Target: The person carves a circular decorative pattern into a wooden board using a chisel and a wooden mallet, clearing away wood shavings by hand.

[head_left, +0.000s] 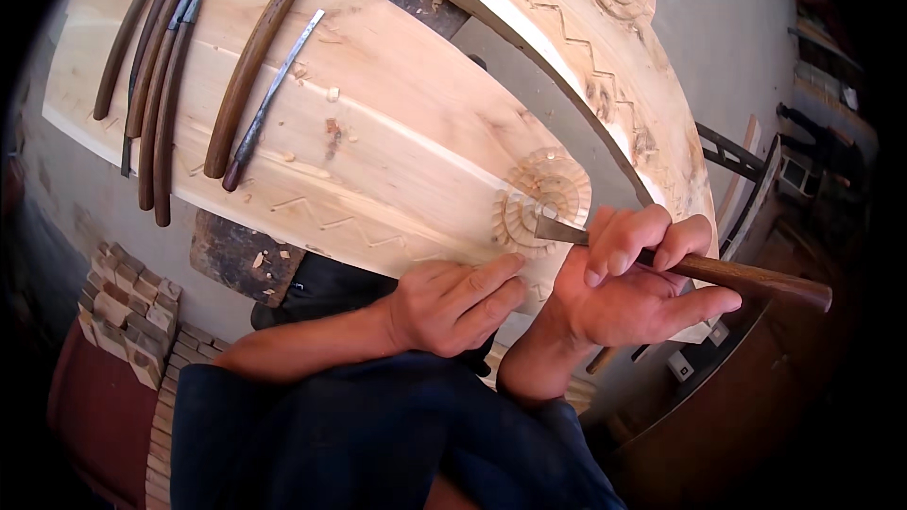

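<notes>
My right hand (633, 293) is turned palm up, its fingers curled around a chisel (746, 279) with a brown wooden handle. The flat metal blade points left, its tip over the round carved rosettes (524, 217) at the narrow end of a pale wooden board (406, 123); whether it touches the wood I cannot tell. Beside the rosettes, at the board's near edge, my left hand (458, 302) is closed, fingers loosely bent and together, and no tool shows in it. Shallow zigzag cuts (331, 217) run along that edge.
Several wood-handled carving tools (161, 85) lie across the board's left part, with another chisel (274, 99) nearer its middle. A second carved piece (586, 66) arches behind at the right. Small wood blocks (128, 307) are stacked at lower left. Wood chips lie scattered about.
</notes>
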A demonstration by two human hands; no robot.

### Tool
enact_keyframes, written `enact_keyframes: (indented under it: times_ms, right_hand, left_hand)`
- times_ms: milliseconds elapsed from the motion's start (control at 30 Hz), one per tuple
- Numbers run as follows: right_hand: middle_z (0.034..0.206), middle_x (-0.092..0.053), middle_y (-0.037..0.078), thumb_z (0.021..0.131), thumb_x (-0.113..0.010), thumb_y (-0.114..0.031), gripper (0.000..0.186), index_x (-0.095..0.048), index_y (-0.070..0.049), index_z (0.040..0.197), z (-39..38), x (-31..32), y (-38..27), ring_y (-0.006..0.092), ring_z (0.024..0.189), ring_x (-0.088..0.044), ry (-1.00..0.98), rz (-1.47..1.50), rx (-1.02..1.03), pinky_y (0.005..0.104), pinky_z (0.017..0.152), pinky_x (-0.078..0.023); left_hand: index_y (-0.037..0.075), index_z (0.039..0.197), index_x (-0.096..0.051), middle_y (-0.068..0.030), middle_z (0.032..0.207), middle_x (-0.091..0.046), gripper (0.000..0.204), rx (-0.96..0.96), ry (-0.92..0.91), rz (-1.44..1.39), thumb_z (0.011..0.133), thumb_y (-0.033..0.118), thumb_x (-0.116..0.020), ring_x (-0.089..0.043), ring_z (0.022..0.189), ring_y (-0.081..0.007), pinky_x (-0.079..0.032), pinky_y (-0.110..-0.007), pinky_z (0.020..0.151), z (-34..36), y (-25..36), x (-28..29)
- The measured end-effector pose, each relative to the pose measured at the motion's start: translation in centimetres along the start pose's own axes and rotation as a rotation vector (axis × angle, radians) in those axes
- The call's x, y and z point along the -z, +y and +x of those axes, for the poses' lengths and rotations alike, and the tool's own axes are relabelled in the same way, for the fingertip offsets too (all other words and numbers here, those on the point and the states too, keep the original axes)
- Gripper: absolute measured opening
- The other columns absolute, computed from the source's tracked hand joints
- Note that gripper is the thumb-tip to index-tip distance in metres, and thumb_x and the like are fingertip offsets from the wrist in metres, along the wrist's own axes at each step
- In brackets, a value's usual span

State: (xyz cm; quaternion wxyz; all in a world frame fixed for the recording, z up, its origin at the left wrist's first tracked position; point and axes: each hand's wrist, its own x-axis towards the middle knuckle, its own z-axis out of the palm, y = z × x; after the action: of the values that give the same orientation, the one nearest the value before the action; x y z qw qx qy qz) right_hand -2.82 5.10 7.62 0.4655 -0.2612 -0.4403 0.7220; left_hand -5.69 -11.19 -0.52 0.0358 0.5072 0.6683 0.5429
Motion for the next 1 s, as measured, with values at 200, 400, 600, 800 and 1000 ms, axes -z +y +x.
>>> enact_keyframes:
  times_ms: [200,400,600,800,1000]
  right_hand:
    - [0.053,-0.050,0.019,0.109,-0.016,-0.082,0.080,-0.039,-0.010,0.085,0.4,-0.4,1.3,0.0173,0.036,-0.033,0.031,-0.072,0.021,0.0272,0.038,-0.029]
    - [0.054,-0.051,0.020,0.109,-0.016,-0.082,0.080,-0.039,-0.010,0.084,0.1,-0.4,2.5,0.0184,0.038,-0.038,0.026,-0.162,0.017,0.0270,0.037,-0.032]
    - [0.054,-0.051,0.020,0.108,-0.018,-0.084,0.081,-0.039,-0.010,0.084,0.1,0.1,2.6,0.0187,0.039,-0.040,-0.016,-0.179,0.037,0.0271,0.037,-0.033]
    - [0.052,-0.050,0.020,0.108,-0.018,-0.083,0.081,-0.039,-0.010,0.081,-0.2,-0.1,2.9,0.0179,0.038,-0.039,-0.035,-0.266,0.076,0.0252,0.039,-0.035]
    - [0.051,-0.049,0.018,0.108,-0.017,-0.083,0.081,-0.038,-0.010,0.080,-0.2,-0.1,3.0,0.0174,0.038,-0.039,-0.001,-0.285,0.028,0.0257,0.038,-0.033]
  left_hand:
    - [0.002,0.108,-0.079,-0.0248,0.130,-0.078,0.024,0.065,0.022,0.004,0.085,0.007,-0.080,-0.072,0.067,-0.0143,-0.053,-0.025,0.053,0.4,0.1,-0.2]
    - [0.002,0.111,-0.080,-0.0240,0.133,-0.077,0.025,0.061,-0.072,0.111,0.088,0.011,-0.079,-0.071,0.065,-0.0102,-0.051,-0.023,0.053,0.8,-0.1,-0.2]
    - [0.001,0.115,-0.081,-0.0231,0.133,-0.077,0.027,0.058,-0.105,0.149,0.090,0.012,-0.077,-0.066,0.059,-0.0074,-0.051,-0.021,0.055,0.7,0.0,-0.2]
    - [0.003,0.110,-0.083,-0.0212,0.133,-0.078,0.021,0.035,-0.091,0.188,0.093,0.014,-0.076,-0.063,0.057,-0.0053,-0.050,-0.021,0.054,0.4,-0.2,-0.6]
    - [0.004,0.105,-0.082,-0.0207,0.133,-0.078,0.018,0.025,-0.084,0.200,0.095,0.016,-0.075,-0.063,0.056,-0.0056,-0.048,-0.021,0.052,0.5,-0.2,-0.6]
